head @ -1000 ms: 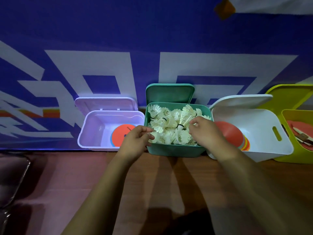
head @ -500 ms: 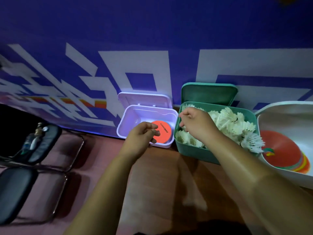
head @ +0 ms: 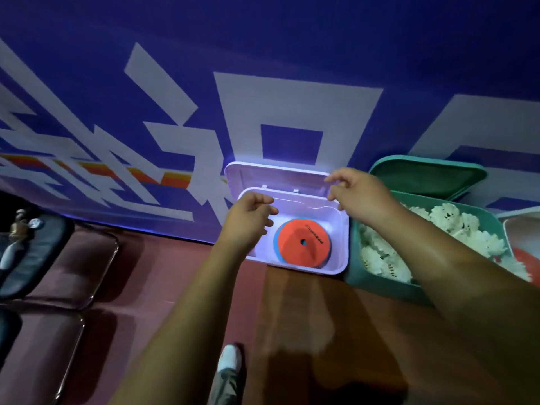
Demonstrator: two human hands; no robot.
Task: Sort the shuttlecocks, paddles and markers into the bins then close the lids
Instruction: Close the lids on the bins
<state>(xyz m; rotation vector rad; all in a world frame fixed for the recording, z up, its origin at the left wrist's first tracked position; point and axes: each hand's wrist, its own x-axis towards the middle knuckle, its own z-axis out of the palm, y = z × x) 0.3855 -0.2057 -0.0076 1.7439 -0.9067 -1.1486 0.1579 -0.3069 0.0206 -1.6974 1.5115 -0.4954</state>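
Both hands have left the teal bin [head: 380,287] for the lavender bin [head: 342,258].

Teal bin brims with shuttlecocks [head: 455,226], lid up; lavender bin holds one orange marker [head: 304,244]. Right hand [head: 359,194] and left hand [head: 248,220], each grip released, reach its raised lid [head: 274,179]. Both visible lids remain unclosed.

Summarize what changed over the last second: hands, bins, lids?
Both hands left the green bin of shuttlecocks and moved left to the lilac bin. The right hand now reaches for the raised lilac lid; the left hand hovers over the bin's left side. Neither visibly grips anything. The view swung left too. Unchanged: both lids up, orange marker in the lilac bin, shuttlecocks in the green one.
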